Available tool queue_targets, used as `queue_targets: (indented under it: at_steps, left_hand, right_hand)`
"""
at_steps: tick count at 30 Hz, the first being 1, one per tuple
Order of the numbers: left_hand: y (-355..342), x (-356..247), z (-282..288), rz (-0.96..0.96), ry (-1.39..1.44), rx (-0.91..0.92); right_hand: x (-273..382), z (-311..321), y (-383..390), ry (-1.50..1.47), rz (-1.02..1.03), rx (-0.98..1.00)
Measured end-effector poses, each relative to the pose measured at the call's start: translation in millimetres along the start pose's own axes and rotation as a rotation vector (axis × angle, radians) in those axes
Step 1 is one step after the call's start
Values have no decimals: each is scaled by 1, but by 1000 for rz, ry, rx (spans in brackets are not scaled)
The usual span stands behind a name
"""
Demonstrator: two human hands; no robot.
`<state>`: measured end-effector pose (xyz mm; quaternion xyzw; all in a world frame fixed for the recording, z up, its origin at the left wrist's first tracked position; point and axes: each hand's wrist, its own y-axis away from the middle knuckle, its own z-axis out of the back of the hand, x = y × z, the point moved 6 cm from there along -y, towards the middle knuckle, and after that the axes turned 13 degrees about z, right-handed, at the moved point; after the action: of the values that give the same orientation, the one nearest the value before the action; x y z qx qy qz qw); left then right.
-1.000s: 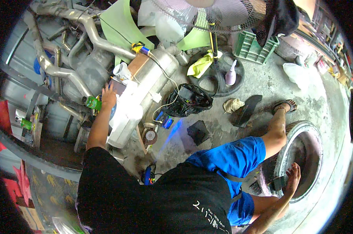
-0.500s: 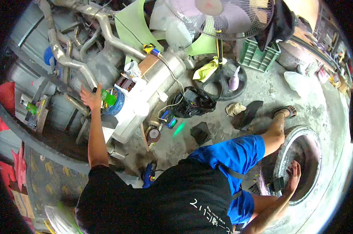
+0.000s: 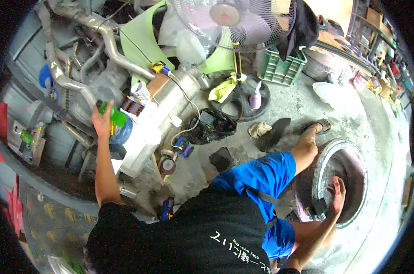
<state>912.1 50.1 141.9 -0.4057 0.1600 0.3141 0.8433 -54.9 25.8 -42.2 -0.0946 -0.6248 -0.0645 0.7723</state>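
My left hand (image 3: 101, 119) is closed around a bright green object (image 3: 118, 118) with a dark end, whose exact kind I cannot make out. It is just above a clear blue container (image 3: 122, 132) that stands on a white surface (image 3: 140, 139). Down at the right, my right hand (image 3: 337, 194) hangs over a dusty tyre-like ring (image 3: 363, 182), its fingers loosely bent and apart, with nothing seen in them. Near its wrist is a small black block (image 3: 319, 206).
Metal exhaust pipes (image 3: 81, 86) run along the left. A standing fan (image 3: 225, 16) is at the top, with a green crate (image 3: 282, 68) beside it. On the floor lie a black plastic bag (image 3: 211, 128), a grinder-like tool (image 3: 168, 165) and a crumpled cloth (image 3: 259, 130).
My left hand has gone from open beside the green object to closed around it. The whole view has shifted, with most things appearing further left. My right hand stays over the ring.
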Motion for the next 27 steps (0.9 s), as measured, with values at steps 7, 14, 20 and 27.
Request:
queue_targets:
  at_steps: [7,14,20,27]
  left_hand:
    - [95,-279,-83,-120,788,1046]
    - [350,-514,-116,-863,1000,1717]
    - [490,-560,-70,-1220,1243,2095]
    - [537,-599,-77,-1868,1377,1704]
  right_hand:
    - [121,-111,36,-38,207,227]
    - [162,-151,87,9,541,149]
    - [115,-122,129,-107,342,-339]
    - [78,-96,144,26,144,-210]
